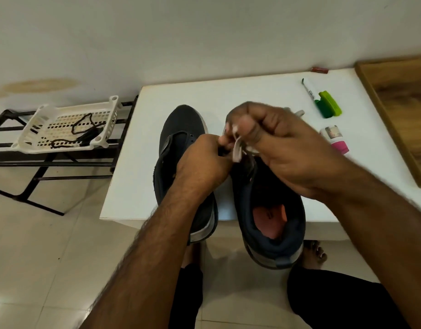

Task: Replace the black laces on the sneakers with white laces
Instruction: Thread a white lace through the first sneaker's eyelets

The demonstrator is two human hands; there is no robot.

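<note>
1. Sneakers, two, dark, side by side on the white counter (228, 91) with toes pointing away from the person and heels over the near edge; left sneaker (181, 124) shows bare eyelets, no lace visible in them; right sneaker (271, 210) has an orange-pink insole showing in its opening, its front half hidden behind the hands.
2. White lace (238, 150), blurred, held above the front of the right sneaker; a short loop hangs between the two hands; which eyelets it runs through cannot be told.
3. Left hand (202, 162), fingers curled, pinching the white lace at its fingertips, over the gap between the sneakers.
4. Right hand (276, 143), fingers curled, thumb pressed on the white lace, just beside the left hand and raised a little higher.
5. Black laces (83, 131), lying loose and coiled in a white perforated basket (38, 119); basket rests on a black metal rack (12, 148) left of the counter, well apart from the sneakers.
6. Marker (309, 91), white barrel, and a green object (328, 105) just beside it, on the counter right of the hands.
7. Small container with pink cap (335, 138), lying near the right sneaker.
8. Wooden tray (399, 110) at the counter's right edge; small red item (319, 70) at the far edge by the wall.
</note>
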